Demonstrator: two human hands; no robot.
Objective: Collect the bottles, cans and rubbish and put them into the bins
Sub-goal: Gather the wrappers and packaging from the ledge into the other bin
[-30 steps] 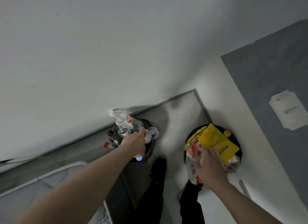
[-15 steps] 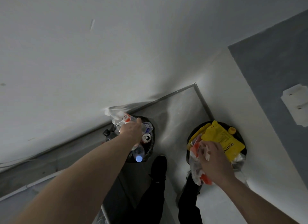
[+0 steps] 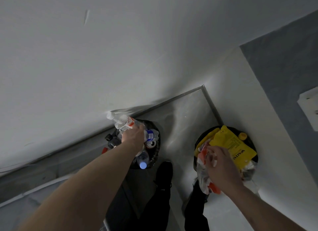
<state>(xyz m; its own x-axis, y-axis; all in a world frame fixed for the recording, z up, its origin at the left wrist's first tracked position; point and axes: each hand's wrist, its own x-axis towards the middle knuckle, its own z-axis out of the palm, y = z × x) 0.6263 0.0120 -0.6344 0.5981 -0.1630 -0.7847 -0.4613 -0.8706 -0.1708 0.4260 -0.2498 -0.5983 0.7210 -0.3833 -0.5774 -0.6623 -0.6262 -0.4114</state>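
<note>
My left hand (image 3: 133, 136) reaches over the left black bin (image 3: 157, 144), which is packed with bottles. Its fingers grip a clear bottle with a red-and-white label (image 3: 126, 123) that sticks out past the bin's far rim. A can (image 3: 151, 144), a clear bottle with a blue label (image 3: 151, 134) and a blue-capped bottle (image 3: 143, 162) lie in that bin. My right hand (image 3: 221, 165) holds a crumpled red-and-white plastic wrapper (image 3: 203, 177) over the near edge of the right black bin (image 3: 199, 141), next to a yellow packet (image 3: 232, 144).
Both bins stand on the floor against a white wall (image 3: 103, 58), in a corner. My two dark shoes (image 3: 164, 172) are just in front of them. A dark bottle (image 3: 111, 142) stands left of the left bin. A grey mattress edge (image 3: 25, 205) is at lower left.
My left hand has slid farther over the left bin toward the labelled bottle. My right hand has shifted a little over the right bin with the wrapper.
</note>
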